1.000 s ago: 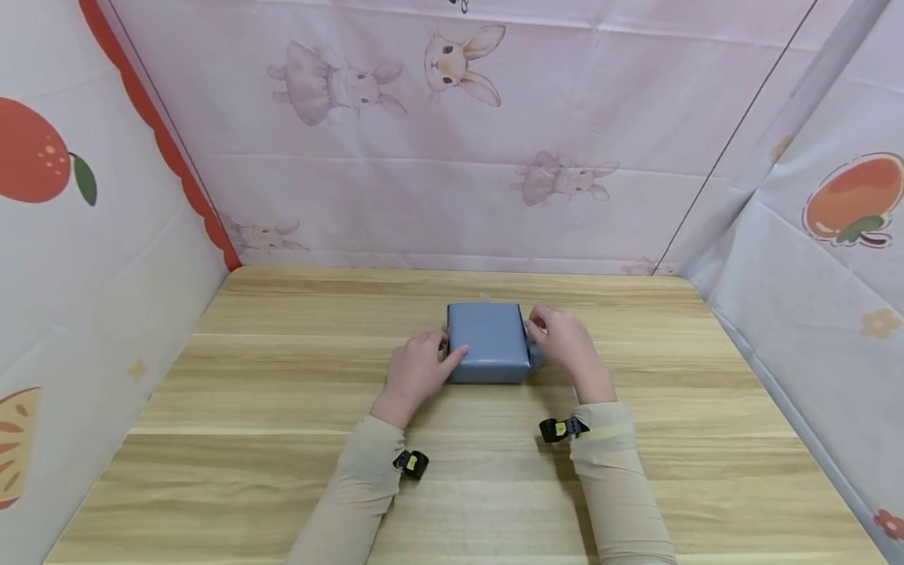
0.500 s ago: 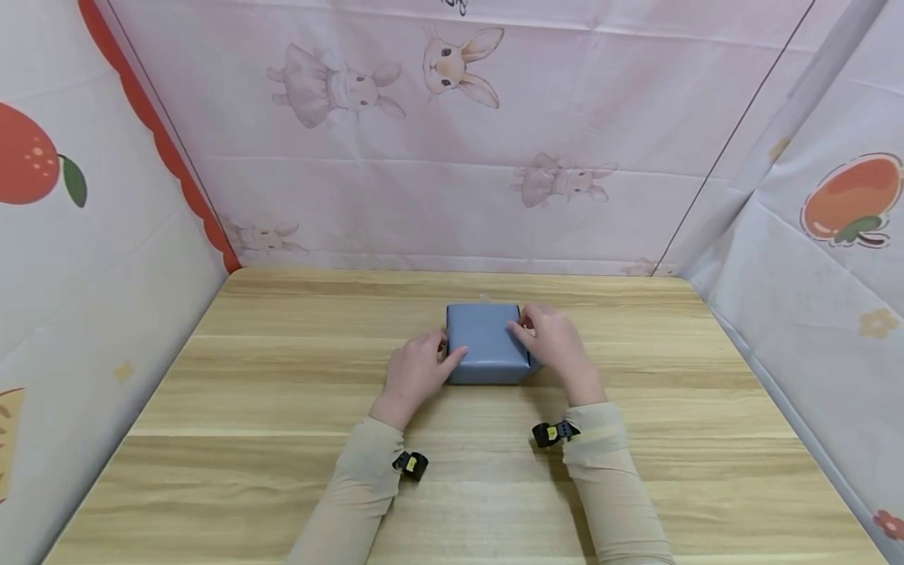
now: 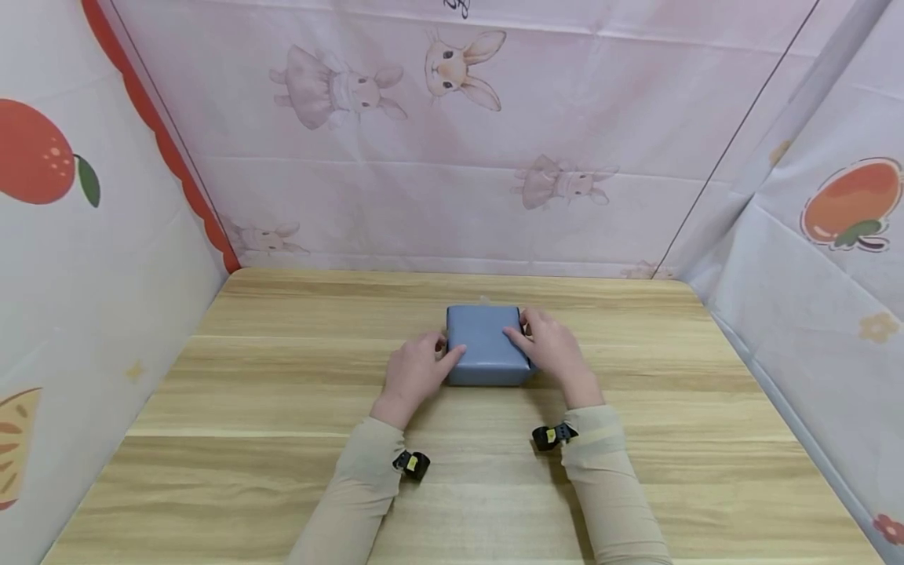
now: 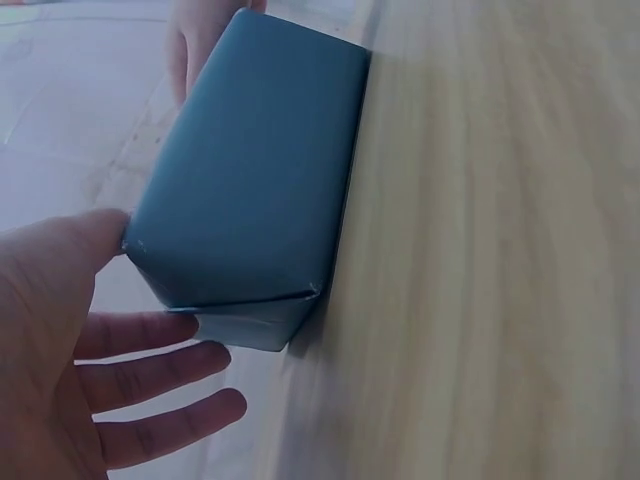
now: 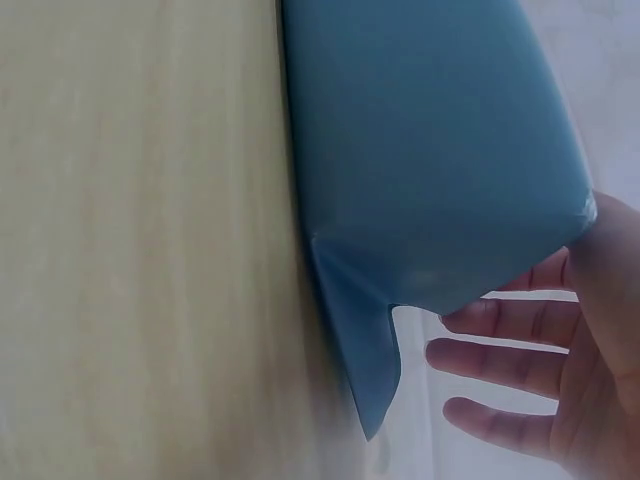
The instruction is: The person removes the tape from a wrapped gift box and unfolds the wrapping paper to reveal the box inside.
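Note:
A box wrapped in plain blue paper point(image 3: 483, 337) lies on the wooden table. My left hand point(image 3: 417, 369) holds its left end, thumb over the top edge and index finger against the folded end; the other fingers point(image 4: 165, 430) spread beside it in the left wrist view. At the right end my right hand point(image 3: 554, 345) has its thumb on top near the edge and its index and middle fingers against the end paper. A loose pointed paper flap point(image 5: 365, 350) sticks out low at that end in the right wrist view.
A small clear piece, perhaps tape point(image 3: 484, 299), shows at the box's far edge. The wooden table point(image 3: 247, 408) is bounded by a pink rabbit-print cloth point(image 3: 395, 188) behind and fruit-print cloths point(image 3: 833, 314) at the sides.
My right hand has moved left and in against the box's right end, its thumb now on the top. The flap there has been pressed inward. Left hand and box stay put.

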{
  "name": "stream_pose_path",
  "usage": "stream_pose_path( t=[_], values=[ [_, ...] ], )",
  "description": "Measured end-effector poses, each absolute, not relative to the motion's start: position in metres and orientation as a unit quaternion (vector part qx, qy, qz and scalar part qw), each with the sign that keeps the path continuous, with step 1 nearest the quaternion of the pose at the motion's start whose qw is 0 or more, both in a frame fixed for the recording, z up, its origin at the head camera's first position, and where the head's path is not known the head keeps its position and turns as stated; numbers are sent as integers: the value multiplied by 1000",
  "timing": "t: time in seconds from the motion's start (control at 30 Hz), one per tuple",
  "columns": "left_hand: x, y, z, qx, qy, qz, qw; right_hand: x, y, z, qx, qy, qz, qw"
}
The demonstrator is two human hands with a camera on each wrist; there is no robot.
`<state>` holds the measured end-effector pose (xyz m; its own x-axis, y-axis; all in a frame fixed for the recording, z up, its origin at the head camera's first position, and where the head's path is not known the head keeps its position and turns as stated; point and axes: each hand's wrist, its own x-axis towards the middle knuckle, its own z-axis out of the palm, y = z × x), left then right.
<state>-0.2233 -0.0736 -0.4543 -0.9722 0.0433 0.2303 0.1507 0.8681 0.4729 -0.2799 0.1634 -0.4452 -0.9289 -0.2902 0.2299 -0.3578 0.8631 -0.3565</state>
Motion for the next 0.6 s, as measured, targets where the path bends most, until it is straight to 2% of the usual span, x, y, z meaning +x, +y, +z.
stream_pose_path(
  t=[0.4, 0.6],
  values=[
    [-240, -61, -455, 22, -953, -276, 124, -278, 163, -447, 171, -961, 202, 79],
    [-247, -56, -457, 37, -946, -284, 152, -279, 165, -445, 167, -961, 203, 82]
  ],
)
